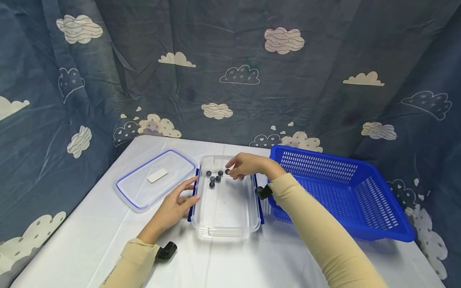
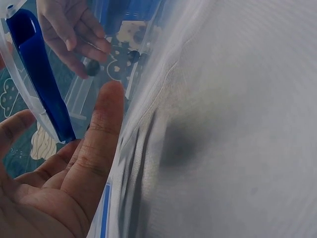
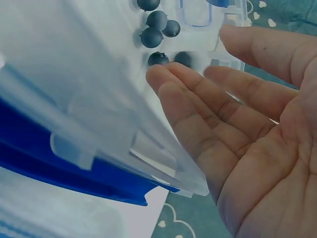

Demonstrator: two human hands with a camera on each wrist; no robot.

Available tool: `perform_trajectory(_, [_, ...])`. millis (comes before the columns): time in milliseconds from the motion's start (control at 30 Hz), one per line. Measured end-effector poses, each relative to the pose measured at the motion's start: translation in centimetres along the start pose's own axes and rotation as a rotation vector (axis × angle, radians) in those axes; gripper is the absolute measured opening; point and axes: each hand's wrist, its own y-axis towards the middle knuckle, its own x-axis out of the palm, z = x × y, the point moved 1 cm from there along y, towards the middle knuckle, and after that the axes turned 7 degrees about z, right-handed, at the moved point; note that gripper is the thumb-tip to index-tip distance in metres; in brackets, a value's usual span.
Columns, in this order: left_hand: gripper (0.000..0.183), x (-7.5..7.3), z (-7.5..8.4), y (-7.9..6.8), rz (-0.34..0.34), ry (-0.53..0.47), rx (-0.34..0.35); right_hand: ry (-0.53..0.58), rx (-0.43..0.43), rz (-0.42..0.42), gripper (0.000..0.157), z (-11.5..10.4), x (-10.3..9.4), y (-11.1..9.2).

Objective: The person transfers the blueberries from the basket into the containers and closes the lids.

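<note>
A clear plastic container (image 1: 225,214) with blue side clips stands uncovered on the table. Several blueberries (image 3: 151,37) lie towards its far end. My right hand (image 1: 246,165) reaches over the container's far right part, fingers loosely extended and thumb apart. In the right wrist view, its fingertips (image 3: 157,74) are close beside two berries; whether they touch is unclear. My left hand (image 1: 176,204) rests against the container's left side by the blue clip (image 2: 40,74), its fingers relaxed and spread. Part of the berry group is hidden behind the right hand in the head view.
A clear lid with a blue seal (image 1: 124,173) lies left of the container, a white label (image 1: 157,175) on it. A blue perforated basket (image 1: 390,192) stands on the right, close to the container. A cloud-patterned cloth (image 1: 237,104) hangs behind the white-covered table (image 1: 90,240).
</note>
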Motion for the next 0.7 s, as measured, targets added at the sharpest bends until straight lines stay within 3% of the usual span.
perform_trajectory(433, [0.064, 0.1, 0.2, 0.1, -0.001, -0.021, -0.003, -0.002, -0.058, 0.033, 0.043, -0.1, 0.0, -0.4])
perform_trajectory(700, [0.064, 0.1, 0.1, 0.1, -0.007, -0.013, -0.005, 0.036, -0.071, 0.074, 0.038, 0.6, -1.2, -1.3])
